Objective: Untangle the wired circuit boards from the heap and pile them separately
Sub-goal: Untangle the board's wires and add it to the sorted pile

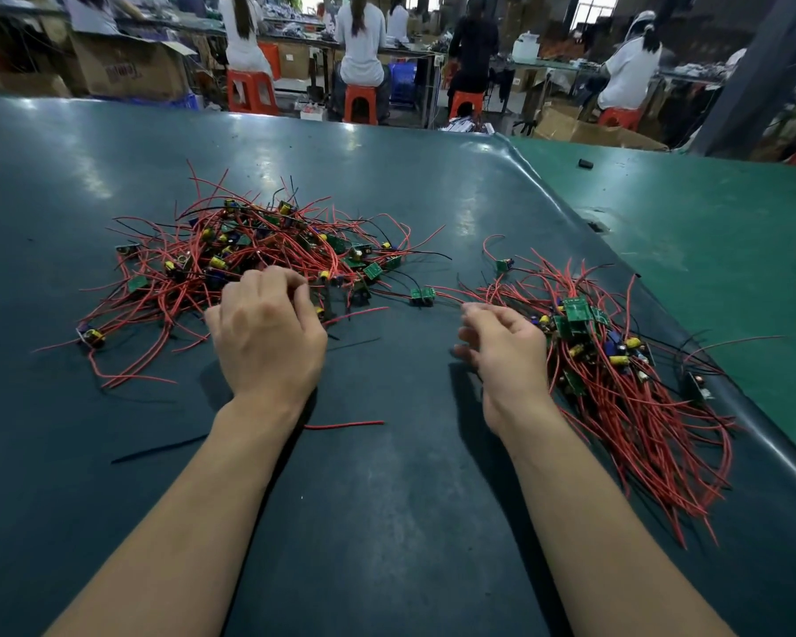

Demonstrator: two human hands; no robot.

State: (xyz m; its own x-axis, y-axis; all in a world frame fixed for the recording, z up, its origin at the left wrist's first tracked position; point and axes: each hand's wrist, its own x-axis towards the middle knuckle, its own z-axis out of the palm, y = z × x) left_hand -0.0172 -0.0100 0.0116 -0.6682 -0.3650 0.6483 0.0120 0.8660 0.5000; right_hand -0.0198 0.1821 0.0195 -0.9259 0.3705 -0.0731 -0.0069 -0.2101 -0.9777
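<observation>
A tangled heap [267, 250] of small green circuit boards with red and black wires lies left of centre on the dark mat. A separate pile [616, 374] of boards, with their red wires combed towards me, lies at the right. Between the two sits a single green board [423, 294]. My left hand [267, 337] is at the heap's near edge, its fingers curled down onto the wires there. My right hand [502, 351] is beside the sorted pile, and its curled fingertips pinch the red wire that leads to the single board.
A loose red wire [345, 425] and a loose black wire [157, 450] lie near my left forearm. The dark mat's raised edge [570, 213] runs diagonally at the right, with a green table [708, 232] beyond it. Several people sit on orange stools at benches behind.
</observation>
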